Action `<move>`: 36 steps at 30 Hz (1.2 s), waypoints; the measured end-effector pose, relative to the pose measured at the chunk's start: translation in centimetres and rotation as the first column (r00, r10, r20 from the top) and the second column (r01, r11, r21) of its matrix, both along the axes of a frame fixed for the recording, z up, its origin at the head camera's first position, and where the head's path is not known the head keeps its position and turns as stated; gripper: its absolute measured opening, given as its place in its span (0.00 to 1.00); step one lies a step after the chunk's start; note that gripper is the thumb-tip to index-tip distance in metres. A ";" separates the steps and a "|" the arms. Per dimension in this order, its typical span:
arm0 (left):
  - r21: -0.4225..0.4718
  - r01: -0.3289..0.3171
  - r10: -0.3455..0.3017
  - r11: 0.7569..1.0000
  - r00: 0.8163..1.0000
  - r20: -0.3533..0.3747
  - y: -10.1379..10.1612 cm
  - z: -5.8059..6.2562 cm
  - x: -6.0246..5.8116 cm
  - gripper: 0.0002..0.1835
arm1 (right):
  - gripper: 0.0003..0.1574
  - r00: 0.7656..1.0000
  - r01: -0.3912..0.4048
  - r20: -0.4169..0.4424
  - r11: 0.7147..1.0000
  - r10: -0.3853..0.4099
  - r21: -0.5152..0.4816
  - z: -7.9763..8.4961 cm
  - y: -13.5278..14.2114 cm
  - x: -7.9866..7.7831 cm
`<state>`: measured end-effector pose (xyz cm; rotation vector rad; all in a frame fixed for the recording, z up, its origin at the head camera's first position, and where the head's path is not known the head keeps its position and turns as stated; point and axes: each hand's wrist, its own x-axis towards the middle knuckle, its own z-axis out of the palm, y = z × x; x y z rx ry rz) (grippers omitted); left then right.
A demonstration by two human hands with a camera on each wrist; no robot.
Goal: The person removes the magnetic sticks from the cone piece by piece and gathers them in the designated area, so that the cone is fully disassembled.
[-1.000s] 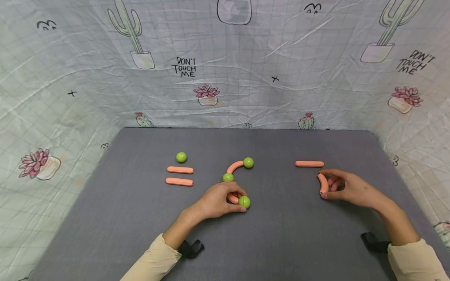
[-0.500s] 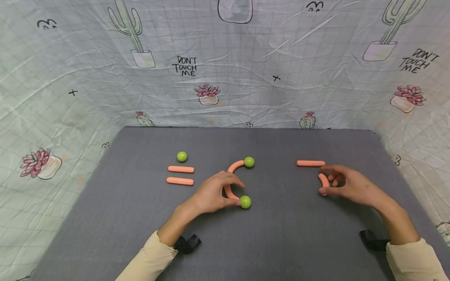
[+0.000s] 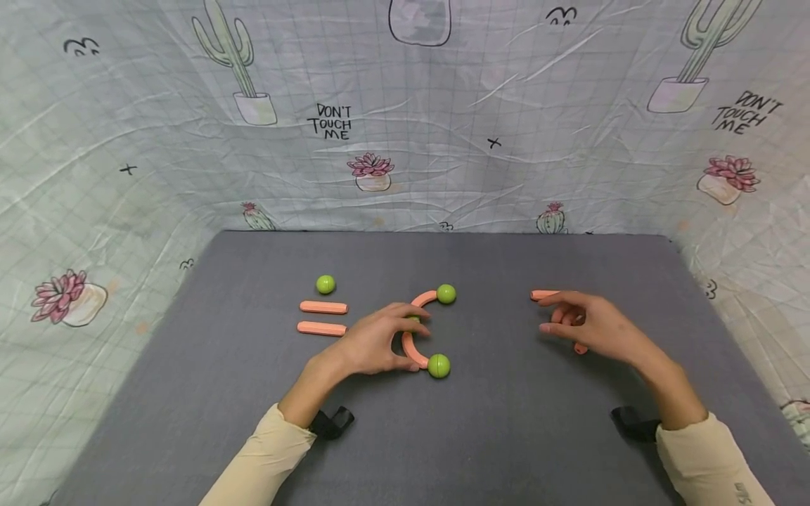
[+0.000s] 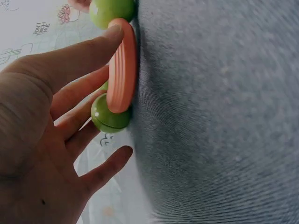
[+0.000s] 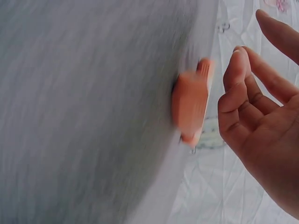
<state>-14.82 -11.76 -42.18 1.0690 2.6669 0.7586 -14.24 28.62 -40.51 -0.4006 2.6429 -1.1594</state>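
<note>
In the head view my left hand (image 3: 380, 340) is over a C-shaped chain of orange curved sticks and green balls. Its thumb touches the lower curved stick (image 3: 413, 351), with the other fingers spread across the middle green ball (image 3: 413, 320). One green ball (image 3: 439, 365) ends the chain at the bottom; another green ball (image 3: 446, 294) ends it at the top beside the upper curved stick (image 3: 425, 298). My right hand (image 3: 591, 325) holds nothing, thumb and forefinger apart. It mostly hides a loose curved stick (image 3: 580, 348) and overlaps a straight orange stick (image 3: 543, 295).
Left of the chain lie two straight orange sticks, an upper stick (image 3: 323, 307) and a lower stick (image 3: 320, 328), with a loose green ball (image 3: 325, 284) behind them. A patterned cloth (image 3: 418, 204) stands along the back and sides of the grey table (image 3: 493, 436).
My left hand has loosened from the lower end ball and shifted slightly left, its fingers spreading. My right hand has let go of the loose curved stick and moved left.
</note>
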 end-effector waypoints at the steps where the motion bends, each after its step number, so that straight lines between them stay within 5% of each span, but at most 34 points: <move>1: -0.004 -0.001 0.001 1.000 1.000 -0.001 0.0 -0.1 0.0 0.26 | 0.31 1.000 -0.004 -0.002 1.000 0.004 -0.003 0.0 -0.4 -0.1; 8: -0.007 -0.013 0.013 1.000 0.999 -0.031 0.0 -0.7 0.0 0.19 | 0.22 0.983 -0.130 -0.133 0.991 0.126 -0.016 -1.0 -2.8 -0.6; 16: -0.018 -0.036 0.034 0.999 0.993 -0.116 0.5 -1.2 0.5 0.12 | 0.23 0.982 -0.179 -0.059 0.983 0.177 -0.028 -1.3 -4.9 -0.4; 26: 0.026 -0.080 0.082 0.996 0.992 -0.098 1.3 -1.1 1.2 0.16 | 0.25 0.975 -0.221 0.014 0.974 0.222 -0.043 -1.0 -6.6 -0.3; 36: -0.021 -0.161 0.158 0.987 0.983 -0.095 2.2 -1.0 2.2 0.17 | 0.26 0.947 -0.319 0.025 0.947 0.320 -0.039 -1.1 -8.5 -0.1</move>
